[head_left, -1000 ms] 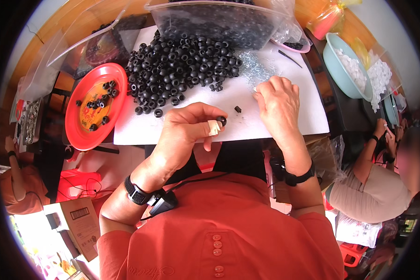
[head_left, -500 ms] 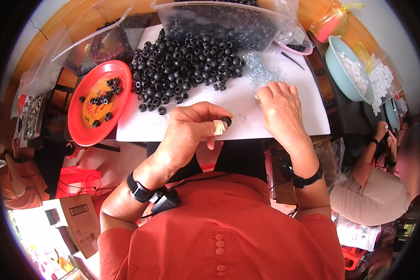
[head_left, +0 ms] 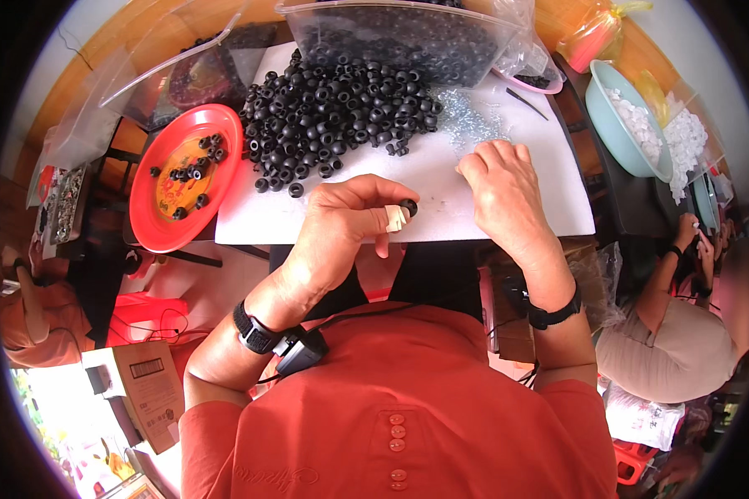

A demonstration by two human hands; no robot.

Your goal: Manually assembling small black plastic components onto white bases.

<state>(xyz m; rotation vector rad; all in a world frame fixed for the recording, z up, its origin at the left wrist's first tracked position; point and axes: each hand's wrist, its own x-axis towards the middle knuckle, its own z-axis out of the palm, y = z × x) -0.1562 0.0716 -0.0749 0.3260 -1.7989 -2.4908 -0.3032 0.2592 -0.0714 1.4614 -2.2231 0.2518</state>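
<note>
My left hand (head_left: 341, 220) pinches a black, hollow ball-shaped piece (head_left: 409, 207) between thumb and forefinger, above the near edge of a white board (head_left: 441, 191). Pale tape (head_left: 397, 219) is wrapped around the thumb. To its right, my right hand (head_left: 508, 187) hovers low over the board with the fingers curled in. Whatever those fingertips hold, if anything, is hidden. Small clear glittering pieces (head_left: 466, 116) lie scattered just beyond the right hand. A large heap of black hollow balls (head_left: 333, 116) covers the far left of the board.
A red plate (head_left: 146, 223) with several black pieces stands left. Behind the heap is a clear plastic bin (head_left: 399, 41). A thin black stick (head_left: 526, 104) lies at the far right. A pale blue basin (head_left: 612, 129) holds white pieces. Another person (head_left: 666, 341) sits at right.
The whole view has shifted slightly. My left hand keeps its pinch on the black piece, which is turned a little. My right hand stays near the clear pieces, fingers still curled.
</note>
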